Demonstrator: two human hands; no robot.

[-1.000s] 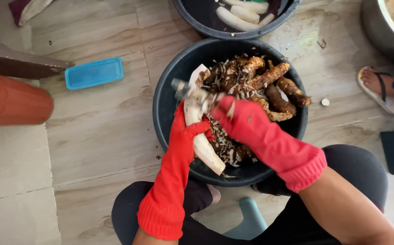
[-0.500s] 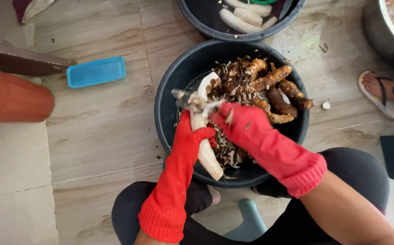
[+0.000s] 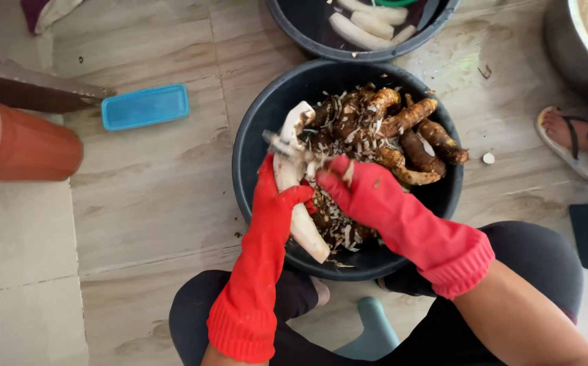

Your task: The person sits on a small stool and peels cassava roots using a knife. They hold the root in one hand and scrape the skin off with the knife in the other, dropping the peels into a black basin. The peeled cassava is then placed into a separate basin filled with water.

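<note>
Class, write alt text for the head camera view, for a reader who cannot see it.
Seen from above, a seated person in red rubber gloves holds a long white peeled root in the left hand and works a small blade across it with the right hand, over a dark basin of brown unpeeled roots and peelings. A second basin holds peeled roots.

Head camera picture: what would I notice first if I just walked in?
Most likely the two bright red gloves in the middle: the left hand grips a long white peeled root, and the right hand works at it. Under them sits a dark round basin heaped with brown roots and peelings. A blue lid lies on the floor to the left.
</note>
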